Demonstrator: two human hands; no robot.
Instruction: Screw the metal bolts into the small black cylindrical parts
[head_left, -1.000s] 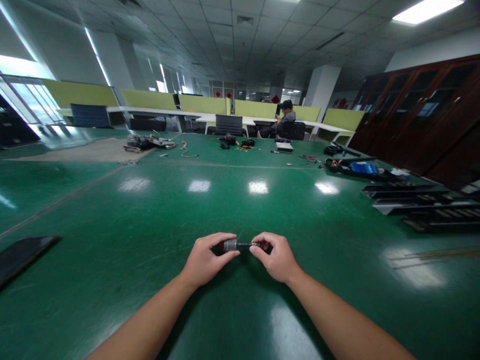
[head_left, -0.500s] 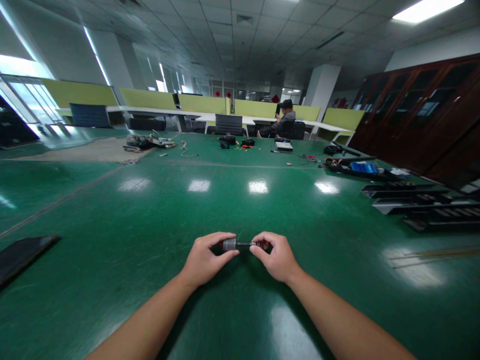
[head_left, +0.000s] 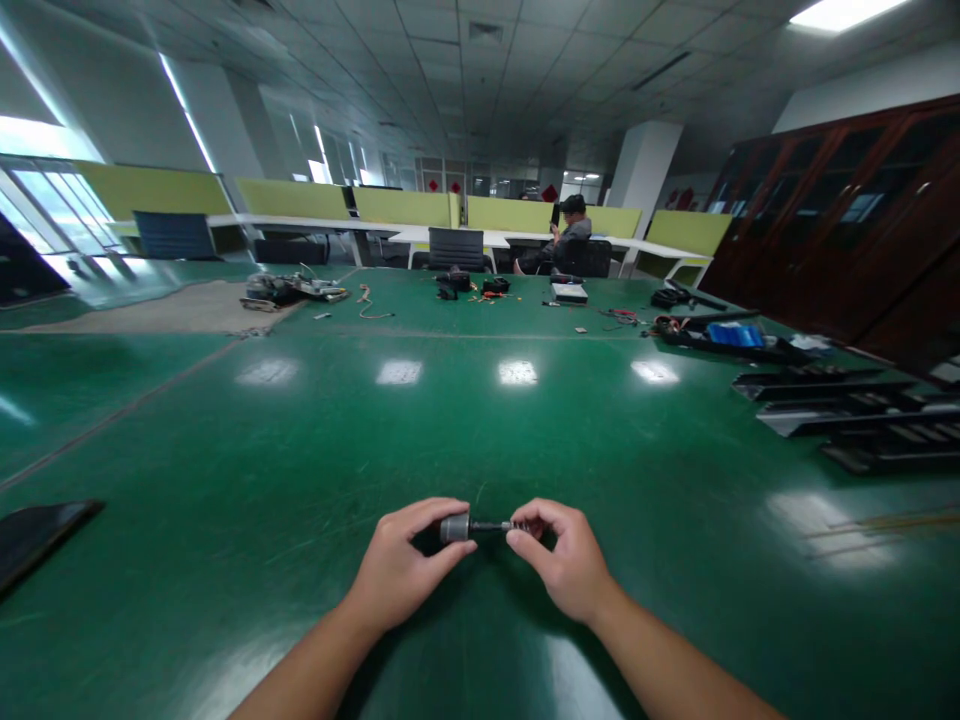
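Grey cylinder (head_left: 454, 528) sideways — thin dark shaft (head_left: 489, 527) level from its right end — coil-like piece (head_left: 519, 526) at the tip

The single view comes from a head-worn camera, facing forward and angled down over the green counter (head_left: 420, 430). It sits close enough that the left hand (head_left: 397, 570) and right hand (head_left: 574, 565) fill the lower centre of the frame, with forearms (head_left: 319, 650) running out through the bottom edge. The wide view also reaches far back, taking in the ceiling (head_left: 525, 60) along the top and wooden cabinets (head_left: 847, 220) at upper right.
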